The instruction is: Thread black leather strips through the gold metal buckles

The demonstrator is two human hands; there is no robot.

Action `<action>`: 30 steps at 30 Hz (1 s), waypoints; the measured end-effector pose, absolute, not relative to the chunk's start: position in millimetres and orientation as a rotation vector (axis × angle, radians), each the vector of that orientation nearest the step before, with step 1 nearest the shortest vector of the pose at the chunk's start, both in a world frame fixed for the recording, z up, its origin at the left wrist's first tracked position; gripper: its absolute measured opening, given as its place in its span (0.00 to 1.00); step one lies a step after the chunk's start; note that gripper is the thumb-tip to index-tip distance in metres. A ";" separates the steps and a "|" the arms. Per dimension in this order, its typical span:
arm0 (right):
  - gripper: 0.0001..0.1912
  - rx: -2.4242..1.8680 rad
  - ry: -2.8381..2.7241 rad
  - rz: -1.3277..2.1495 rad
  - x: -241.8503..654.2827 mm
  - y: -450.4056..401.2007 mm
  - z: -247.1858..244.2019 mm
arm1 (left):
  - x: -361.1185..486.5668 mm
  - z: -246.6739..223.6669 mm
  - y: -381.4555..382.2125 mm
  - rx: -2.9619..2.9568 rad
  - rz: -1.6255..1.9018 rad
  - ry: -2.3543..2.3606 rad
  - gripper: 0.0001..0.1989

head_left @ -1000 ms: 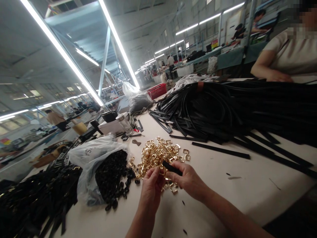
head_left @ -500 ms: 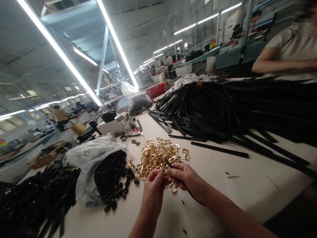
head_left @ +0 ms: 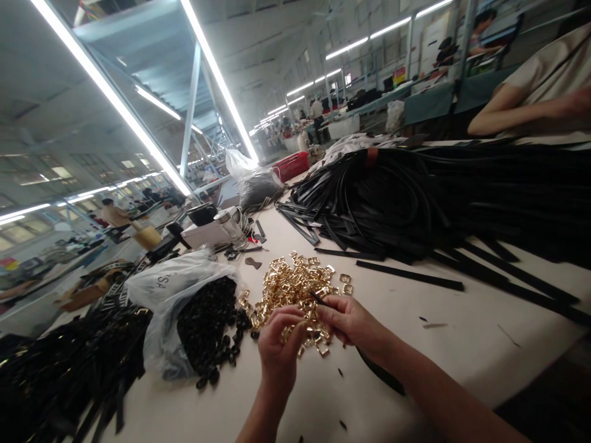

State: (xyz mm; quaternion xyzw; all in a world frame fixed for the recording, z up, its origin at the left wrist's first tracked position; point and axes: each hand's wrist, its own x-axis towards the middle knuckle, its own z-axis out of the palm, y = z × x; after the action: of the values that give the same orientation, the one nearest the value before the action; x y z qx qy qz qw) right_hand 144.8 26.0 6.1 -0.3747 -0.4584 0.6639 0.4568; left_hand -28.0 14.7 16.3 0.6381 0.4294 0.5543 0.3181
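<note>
My right hand (head_left: 348, 320) is closed on a black strap (head_left: 381, 373), whose tip pokes out above the fingers while the rest hangs below the palm. Beside it, my left hand (head_left: 282, 335) has its thumb and fingers curled toward each other over the near edge of a pile of gold buckles (head_left: 290, 280). A small gold piece seems to lie between its fingertips, but it is hard to make out. The two hands are slightly apart.
Left of the pile, small black parts (head_left: 207, 320) spill from a clear plastic bag (head_left: 157, 286). Black straps (head_left: 406, 197) cover the right back of the table (head_left: 443, 344). A glass jar (head_left: 229, 227) stands behind. A person (head_left: 540, 92) sits across at the right.
My left hand has moved slightly left, away from my right hand, with its fingers more parted. More of the strap shows below my right hand. The person's arms across the table have shifted.
</note>
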 end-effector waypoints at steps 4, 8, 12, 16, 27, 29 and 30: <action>0.25 -0.979 -1.170 1.503 152.0 28.4 5.5 | -27.9 13.6 19.8 1.245 1.501 1.131 0.10; 0.26 -0.997 -1.201 1.423 154.6 27.0 7.6 | -28.6 10.8 26.7 0.904 1.440 1.119 0.14; 0.24 -1.018 -1.237 1.372 151.1 27.7 4.0 | -29.3 8.0 32.8 0.656 1.400 1.046 0.18; 0.22 -1.006 -1.284 1.347 147.1 26.8 2.7 | -28.2 5.5 32.2 0.603 1.356 1.001 0.18; 0.14 -0.952 -1.416 1.451 139.6 17.2 9.9 | -27.3 8.4 19.9 1.179 1.181 1.070 0.13; 0.16 -0.933 -1.383 1.454 138.5 17.2 10.6 | -25.2 11.3 17.4 1.210 1.220 1.055 0.11; 0.17 -0.910 -1.340 1.454 137.8 16.9 11.4 | -23.8 12.3 15.8 1.217 1.246 1.032 0.09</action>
State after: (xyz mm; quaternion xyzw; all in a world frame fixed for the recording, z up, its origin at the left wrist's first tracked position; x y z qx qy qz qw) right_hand 137.8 16.9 11.4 -0.3704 -0.5454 0.5917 0.4639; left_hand -23.8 15.8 12.3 0.5096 0.4324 0.5221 0.5299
